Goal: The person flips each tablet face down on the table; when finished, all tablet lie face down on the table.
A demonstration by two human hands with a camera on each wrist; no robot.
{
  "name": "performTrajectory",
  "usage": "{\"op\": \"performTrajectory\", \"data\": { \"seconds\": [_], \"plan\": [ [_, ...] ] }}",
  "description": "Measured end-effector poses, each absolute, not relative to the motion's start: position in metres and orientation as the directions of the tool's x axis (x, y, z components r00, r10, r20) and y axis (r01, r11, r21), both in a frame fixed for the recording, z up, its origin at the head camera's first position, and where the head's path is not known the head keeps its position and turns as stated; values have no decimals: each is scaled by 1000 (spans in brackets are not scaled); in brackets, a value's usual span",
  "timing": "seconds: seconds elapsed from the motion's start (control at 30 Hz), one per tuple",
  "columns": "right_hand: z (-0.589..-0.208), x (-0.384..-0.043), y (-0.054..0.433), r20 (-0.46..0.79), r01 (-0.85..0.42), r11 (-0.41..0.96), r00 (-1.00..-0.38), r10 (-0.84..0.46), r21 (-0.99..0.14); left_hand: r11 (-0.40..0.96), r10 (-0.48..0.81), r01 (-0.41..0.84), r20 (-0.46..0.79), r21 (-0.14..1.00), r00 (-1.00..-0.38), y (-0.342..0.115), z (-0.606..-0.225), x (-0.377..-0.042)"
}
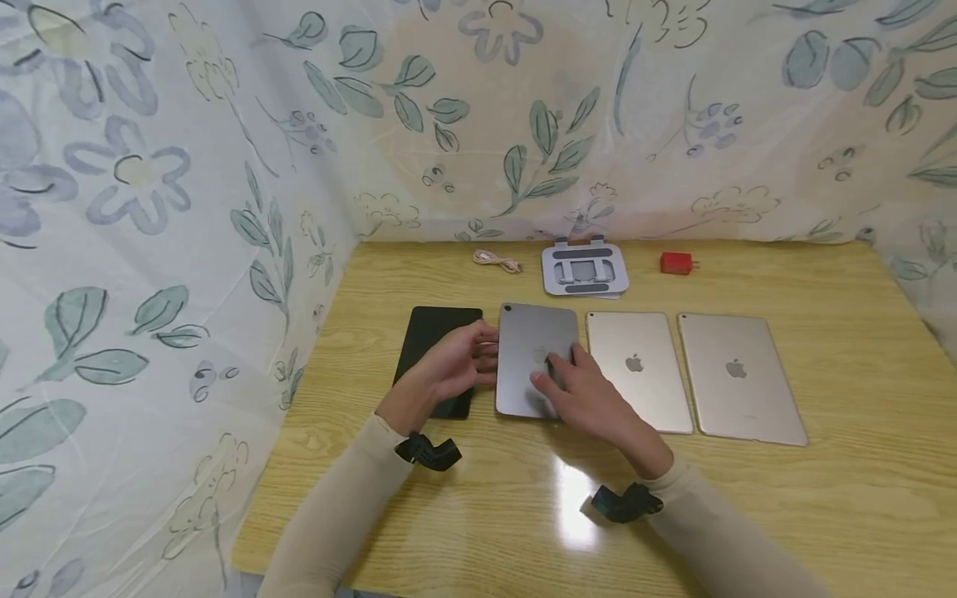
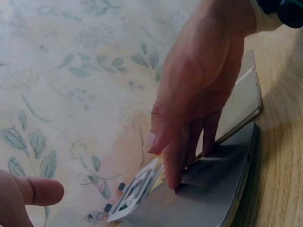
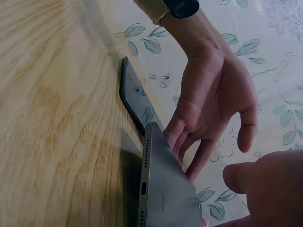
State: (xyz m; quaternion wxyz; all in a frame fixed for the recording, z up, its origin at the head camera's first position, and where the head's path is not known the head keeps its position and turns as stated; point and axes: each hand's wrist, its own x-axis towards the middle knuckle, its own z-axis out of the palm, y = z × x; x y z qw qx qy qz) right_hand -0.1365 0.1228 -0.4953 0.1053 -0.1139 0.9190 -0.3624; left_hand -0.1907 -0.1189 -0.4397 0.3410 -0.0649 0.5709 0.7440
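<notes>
In the head view a grey tablet (image 1: 523,365) lies back up, with a round camera lens at its top left corner. My left hand (image 1: 458,363) is at its left edge, fingers extended and fingertips right at the rim, the thumb apart from it in the right wrist view. Fingers of my right hand (image 1: 591,390) rest on the back and near the right edge; in the left wrist view one fingertip touches the grey back (image 2: 199,194). A shadow runs beside the tablet's port edge (image 3: 144,184) in the right wrist view. Under my left hand is a black tablet (image 1: 429,332), partly hidden.
To the right lie two pale gold tablets, the nearer one (image 1: 639,390) and the farther one (image 1: 748,399), both back up. Along the back of the wooden table (image 1: 852,332) are a coiled cable (image 1: 497,261), a folded stand (image 1: 586,267) and a red charger plug (image 1: 676,263). Patterned cloth (image 1: 449,124) hangs behind.
</notes>
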Motion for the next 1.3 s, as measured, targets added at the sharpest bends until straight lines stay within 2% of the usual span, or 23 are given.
{"op": "performTrajectory", "data": {
  "seconds": [0.23, 0.43, 0.7, 0.83, 0.97, 1.1, 1.2, 1.3],
  "plan": [
    [-467, -128, 112, -154, -135, 762, -943, -295, -634, -69, 406, -556, -485, 828, -774, -118, -443, -193],
    [-463, -128, 111, -164, -134, 786, -944, -286, -603, -6, 387, -537, -493, 843, -779, -119, -438, -190],
    [-457, -127, 111, -174, -115, 790, -947, -270, -602, 26, 377, -530, -500, 847, -780, -126, -431, -185],
    [-451, -129, 113, -157, -93, 758, -955, -251, -645, 23, 385, -527, -494, 850, -780, -138, -430, -183],
    [-443, -136, 117, -167, -31, 605, -949, -269, -796, 21, 398, -501, -467, 865, -790, -159, -426, -181],
    [-435, -147, 121, -228, 132, 257, -894, -386, -957, 10, 404, -478, -441, 878, -801, -187, -419, -182],
    [-430, -154, 122, -263, 272, 52, -836, -481, -961, -7, 396, -477, -436, 879, -808, -208, -414, -183],
    [-427, -159, 119, -280, 358, -45, -797, -535, -933, -11, 388, -482, -440, 876, -810, -227, -410, -183]
  ]
}}
